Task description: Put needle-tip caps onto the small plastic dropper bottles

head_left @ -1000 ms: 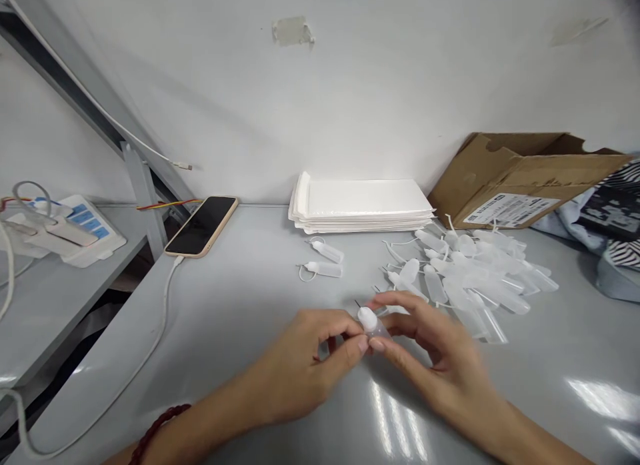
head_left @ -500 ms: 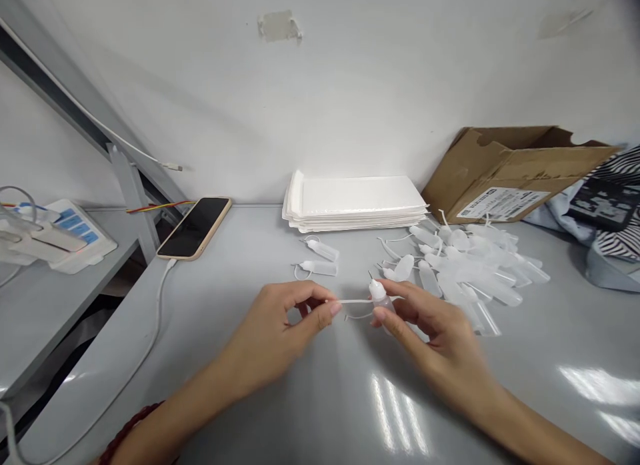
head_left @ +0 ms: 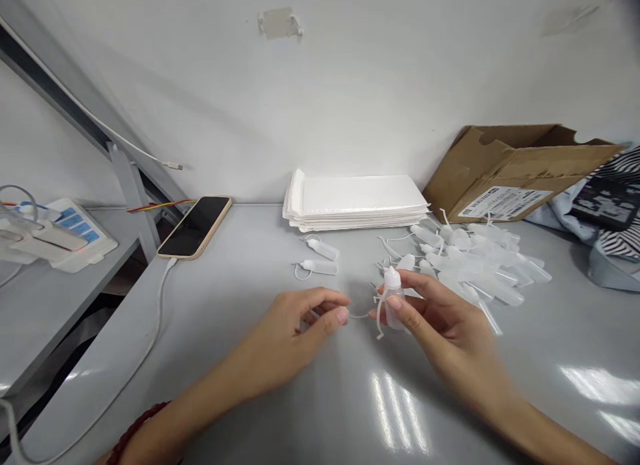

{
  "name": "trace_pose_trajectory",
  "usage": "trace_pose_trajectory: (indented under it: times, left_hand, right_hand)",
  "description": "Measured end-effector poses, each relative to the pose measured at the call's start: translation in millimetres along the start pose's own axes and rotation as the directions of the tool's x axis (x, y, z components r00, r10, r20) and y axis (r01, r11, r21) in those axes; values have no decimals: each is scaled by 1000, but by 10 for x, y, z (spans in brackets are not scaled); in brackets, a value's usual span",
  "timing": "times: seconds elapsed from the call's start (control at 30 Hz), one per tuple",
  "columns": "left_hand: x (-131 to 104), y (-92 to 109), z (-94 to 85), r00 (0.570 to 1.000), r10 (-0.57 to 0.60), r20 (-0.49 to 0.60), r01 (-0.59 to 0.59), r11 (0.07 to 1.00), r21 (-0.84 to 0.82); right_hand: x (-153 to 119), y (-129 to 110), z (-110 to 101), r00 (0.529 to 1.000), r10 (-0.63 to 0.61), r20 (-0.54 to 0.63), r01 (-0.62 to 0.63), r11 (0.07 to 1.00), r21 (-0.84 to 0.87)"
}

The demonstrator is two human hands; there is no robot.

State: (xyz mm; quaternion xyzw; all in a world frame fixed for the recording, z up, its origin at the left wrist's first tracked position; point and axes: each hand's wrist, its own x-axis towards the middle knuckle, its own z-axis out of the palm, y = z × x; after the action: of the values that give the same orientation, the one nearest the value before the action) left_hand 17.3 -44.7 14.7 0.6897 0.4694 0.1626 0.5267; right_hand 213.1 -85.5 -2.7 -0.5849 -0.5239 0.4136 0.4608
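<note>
Strap's been let go: half a second ago the left fingers had it stretched out sideways, and now it dangles beside the bottle, which also stands straighter. Head cam is the only view, so clock directions run from that bottle.

Right hand [head_left: 445,315] has the small squeeze bottle [head_left: 394,305] pinched between thumb and fingers, pretty much upright over the desk [head_left: 300,418], its needle tip [head_left: 391,260] pointing at 12. White strap [head_left: 381,318] hangs off its 8 o'clock side.

Left hand [head_left: 300,332] is over around 8 to 9, thumb and fingertips only a narrow gap apart; can't tell if anything's between them. Another thin strap [head_left: 359,316] shows between the two hands, one end lost behind the left fingertips.

Two more little bottles [head_left: 321,268] lie at 10, near each other. Big messy pile of bottles [head_left: 483,268] sits at 2, stacked mailers [head_left: 357,202] at 11, and an open cardboard box [head_left: 505,178], tilted, between 1 and 2. Phone [head_left: 195,226] is well off toward 10, cable [head_left: 160,312] plugged in.
</note>
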Motion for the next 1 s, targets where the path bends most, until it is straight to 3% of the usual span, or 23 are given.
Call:
trace_pose_trajectory:
  times: [0.1, 0.2, 0.57, 0.7, 0.83, 0.93, 1.0]
  left_hand:
    - [-3, -21, 65, 988, -22, 151, 36, 995, -89]
    - [5, -35, 135, 974, -8, 225, 37, 991, -126]
    - [23, -41, 203, 968, 17, 251, 29, 984, -177]
    - [24, -42, 155, 980, -40, 196, 73, 985, -159]
    - [31, 2, 44, 994, -34, 106, 54, 981, -189]
    - [28, 29, -28, 1000, -13, -23, 10, 992, -122]
    - [23, 19, -44, 991, 33, -130, -34, 999, -6]
  right_hand:
    - [1, 30, 20, 1000, -11, 0, 11, 1000, 27]
    - [-2, 71, 43, 998, -39, 40, 35, 996, 87]
    - [-35, 74, 61, 986, -21, 167, -8, 986, 168]
    - [-15, 75, 49, 992, -35, 122, 18, 990, 139]
    - [33, 62, 12, 999, -6, 42, 6, 1000, 3]
    - [53, 64, -10, 998, -14, 64, 24, 987, -158]
    - [49, 73, -16, 988, -89, 122, 117, 963, -243]
